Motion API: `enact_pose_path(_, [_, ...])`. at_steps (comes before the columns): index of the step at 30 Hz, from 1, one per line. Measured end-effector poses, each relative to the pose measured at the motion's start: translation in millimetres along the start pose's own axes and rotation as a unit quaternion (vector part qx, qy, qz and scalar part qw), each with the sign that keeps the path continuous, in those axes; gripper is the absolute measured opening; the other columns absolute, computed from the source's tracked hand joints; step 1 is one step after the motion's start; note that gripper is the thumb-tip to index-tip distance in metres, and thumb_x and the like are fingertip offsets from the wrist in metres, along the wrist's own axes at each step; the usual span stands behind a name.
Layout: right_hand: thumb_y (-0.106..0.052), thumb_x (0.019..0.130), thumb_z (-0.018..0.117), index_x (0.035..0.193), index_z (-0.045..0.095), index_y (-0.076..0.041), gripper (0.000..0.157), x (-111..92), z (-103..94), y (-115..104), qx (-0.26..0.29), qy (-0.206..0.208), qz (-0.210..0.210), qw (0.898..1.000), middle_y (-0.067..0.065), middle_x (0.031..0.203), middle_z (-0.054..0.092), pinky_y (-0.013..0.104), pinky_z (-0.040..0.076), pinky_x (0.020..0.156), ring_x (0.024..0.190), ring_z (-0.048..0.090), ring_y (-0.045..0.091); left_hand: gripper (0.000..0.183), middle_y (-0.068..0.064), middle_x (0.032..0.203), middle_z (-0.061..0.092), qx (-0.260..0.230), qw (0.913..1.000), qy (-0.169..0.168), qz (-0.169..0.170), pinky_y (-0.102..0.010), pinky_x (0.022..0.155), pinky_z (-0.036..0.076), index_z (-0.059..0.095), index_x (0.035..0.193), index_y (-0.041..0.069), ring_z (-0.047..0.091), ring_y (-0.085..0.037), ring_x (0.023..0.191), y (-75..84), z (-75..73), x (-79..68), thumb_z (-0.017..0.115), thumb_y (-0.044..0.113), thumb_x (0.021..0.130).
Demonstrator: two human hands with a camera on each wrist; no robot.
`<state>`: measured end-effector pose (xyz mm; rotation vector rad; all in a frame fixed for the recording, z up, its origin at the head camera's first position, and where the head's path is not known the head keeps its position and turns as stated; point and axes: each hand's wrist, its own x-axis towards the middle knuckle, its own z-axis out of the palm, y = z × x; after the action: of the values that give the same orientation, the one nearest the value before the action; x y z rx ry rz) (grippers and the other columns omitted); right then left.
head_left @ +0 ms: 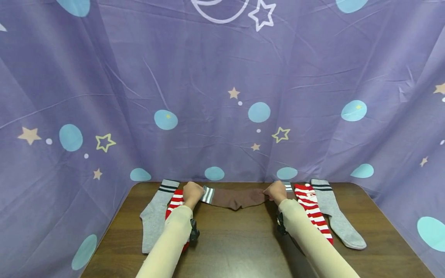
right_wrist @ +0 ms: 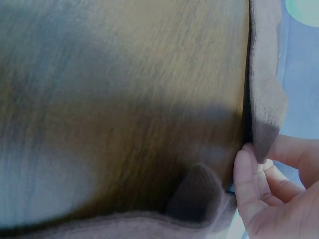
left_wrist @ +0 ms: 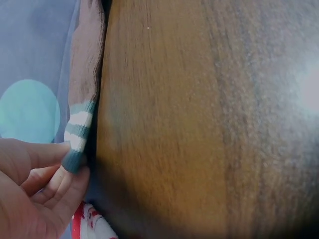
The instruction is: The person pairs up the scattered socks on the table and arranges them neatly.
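Note:
A brown sock (head_left: 236,198) with a grey, white-striped cuff stretches crosswise between both hands near the table's far edge. My left hand (head_left: 192,192) pinches the cuff end between thumb and fingers; in the left wrist view the striped cuff (left_wrist: 79,127) shows at the fingertips. With thumb and fingers, my right hand (head_left: 276,191) pinches the toe end (right_wrist: 266,129). A second brown sock (right_wrist: 197,196) lies beside the right hand, its striped cuff (head_left: 287,186) showing past the hand and the rest largely hidden under the right arm.
On the left lie a grey sock (head_left: 156,216) with black stripes and a red-and-white striped sock (head_left: 175,200), partly behind the left arm. A matching red-and-white sock (head_left: 313,208) and grey sock (head_left: 338,216) lie on the right. A purple curtain (head_left: 215,77) hangs behind the wooden table (head_left: 236,247).

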<state>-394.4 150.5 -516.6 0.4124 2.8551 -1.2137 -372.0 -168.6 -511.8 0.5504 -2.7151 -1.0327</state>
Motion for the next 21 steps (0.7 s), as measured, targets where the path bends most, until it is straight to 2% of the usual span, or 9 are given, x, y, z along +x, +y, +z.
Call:
enact_pose_path(7, [-0.011,0.073,0.085,0.076,0.073,0.001,0.017,4.9,2.4,0.2,0.001,-0.001,0.013,1.0,0.016,0.068,0.072,0.022,0.049,0.042,0.037,0.055,0.007,0.005,-0.021,0.086,0.076,0.01,0.9999,0.002,-0.009,-0.05,0.077,0.06,0.078,0.073,0.002,0.072,-0.041,0.089,4.2,0.9,-1.3,0.077,0.007,0.071])
enact_pose_path(14, [-0.011,0.074,0.084,0.073,0.069,-0.001,0.018,2.8,0.4,-2.9,-0.01,-0.002,0.018,1.0,0.019,0.072,0.073,0.023,0.049,0.042,0.039,0.059,0.01,0.009,-0.021,0.092,0.077,0.021,0.9995,-0.006,-0.023,-0.05,0.083,0.06,0.079,0.073,0.003,0.072,-0.042,0.095,5.0,1.5,1.3,0.083,0.008,0.068])
enact_pose_path(18, [-0.01,0.075,0.081,0.073,0.067,0.0,0.018,-0.7,-0.7,-4.2,-0.02,0.0,0.005,1.0,0.024,0.077,0.073,0.022,0.048,0.042,0.038,0.057,0.01,0.011,-0.024,0.094,0.076,0.025,0.9993,-0.01,-0.027,-0.05,0.084,0.06,0.079,0.075,0.002,0.071,-0.042,0.096,5.7,3.0,2.2,0.084,0.009,0.068])
enact_pose_path(21, [-0.01,0.075,0.081,0.075,0.067,0.002,0.018,-3.3,-0.9,-5.8,-0.031,0.005,-0.008,0.999,0.021,0.07,0.071,0.022,0.046,0.041,0.036,0.054,0.009,0.011,-0.023,0.093,0.076,0.022,0.9994,-0.012,-0.025,-0.05,0.084,0.059,0.078,0.075,0.001,0.071,-0.042,0.096,5.4,3.7,2.3,0.084,0.009,0.069])
